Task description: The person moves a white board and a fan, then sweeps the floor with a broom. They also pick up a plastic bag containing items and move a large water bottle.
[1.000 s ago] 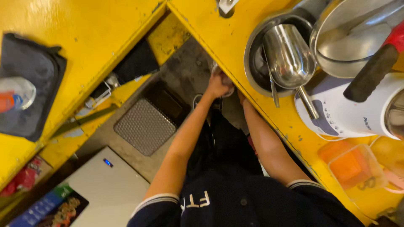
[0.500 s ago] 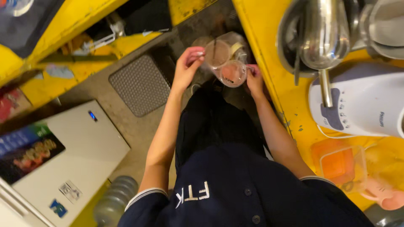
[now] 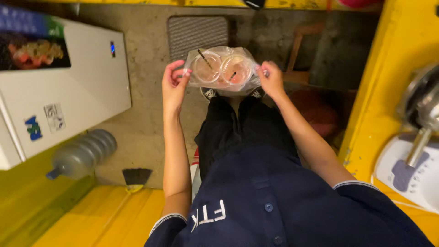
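Note:
A clear plastic bag (image 3: 222,69) holds two lidded cups of pinkish drink, each with a dark straw. My left hand (image 3: 174,85) pinches the bag's left edge, and my right hand (image 3: 271,79) pinches its right edge. The bag hangs stretched between both hands, above my dark trousers and shoes. My arms in a dark short-sleeved shirt fill the lower middle of the view.
A white chest freezer (image 3: 68,87) stands at left. A large clear water bottle (image 3: 82,153) lies on the concrete floor by a small brush (image 3: 135,177). A grey mat (image 3: 197,31) lies ahead. At right a yellow counter (image 3: 382,105) carries a white blender base (image 3: 411,176) and metal pots.
My hands came out from under the counter with the bag of two cups. The view has swung left, away from the counter, and the bag is now held level in front of me.

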